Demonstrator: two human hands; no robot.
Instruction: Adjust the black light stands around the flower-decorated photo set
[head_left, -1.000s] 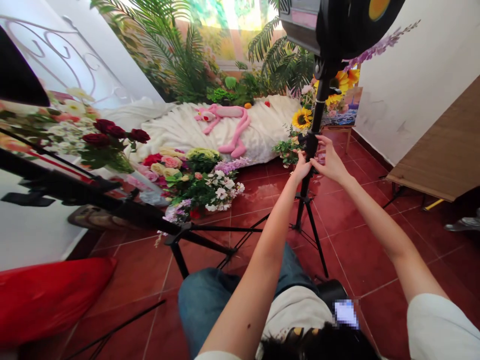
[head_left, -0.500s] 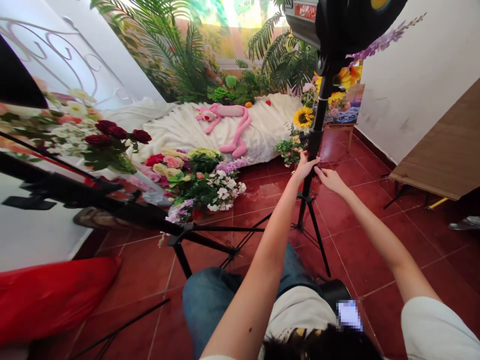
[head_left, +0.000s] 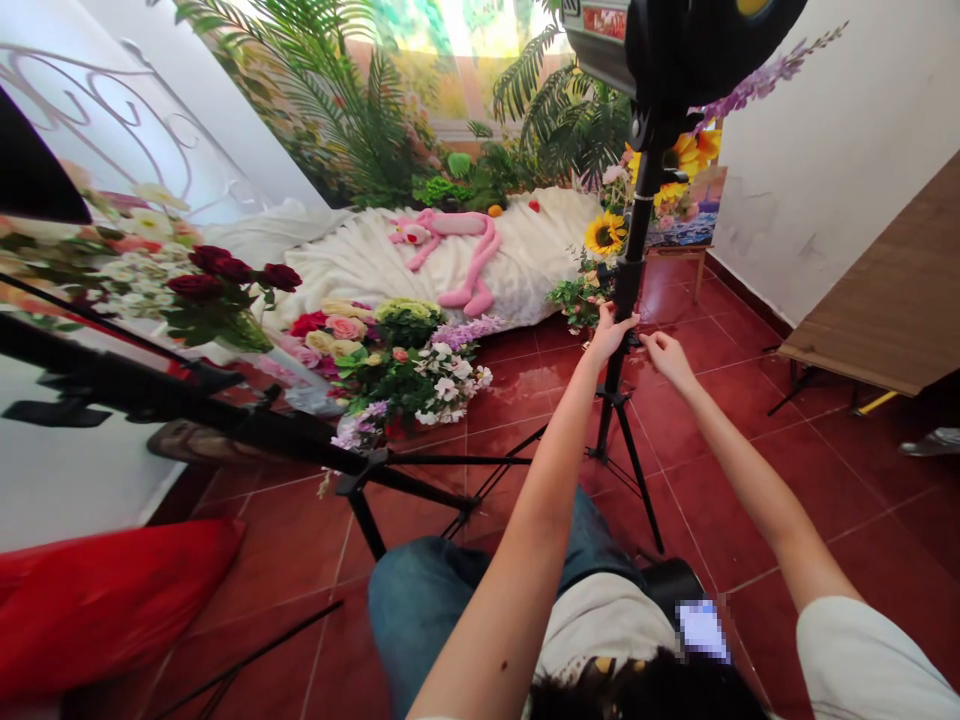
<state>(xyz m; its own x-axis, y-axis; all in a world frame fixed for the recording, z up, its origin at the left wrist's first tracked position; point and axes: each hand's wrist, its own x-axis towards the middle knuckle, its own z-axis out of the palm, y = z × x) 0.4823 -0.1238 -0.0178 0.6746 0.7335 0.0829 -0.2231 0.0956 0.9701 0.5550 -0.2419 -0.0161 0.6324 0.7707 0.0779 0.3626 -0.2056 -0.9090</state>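
Note:
My left hand (head_left: 611, 330) is wrapped round the black pole of a light stand (head_left: 636, 230), below its middle joint. Just right of the pole, my right hand (head_left: 664, 356) has its fingers curled together beside a small dark knob (head_left: 632, 341); whether it pinches the knob is too small to tell. The stand is upright on spread legs, and a large black and grey lamp (head_left: 675, 50) sits on top.
A second black stand (head_left: 300, 435) slants across the left. Behind it are bunches of flowers (head_left: 420, 370) and a white-draped platform (head_left: 540, 250) bearing a pink plush toy (head_left: 461, 224). A brown board (head_left: 885, 290) stands right; a red bag (head_left: 112, 600) lies left.
My right hand has shifted slightly right, away from the pole, and its fingers have curled in more. My left hand stays on the pole.

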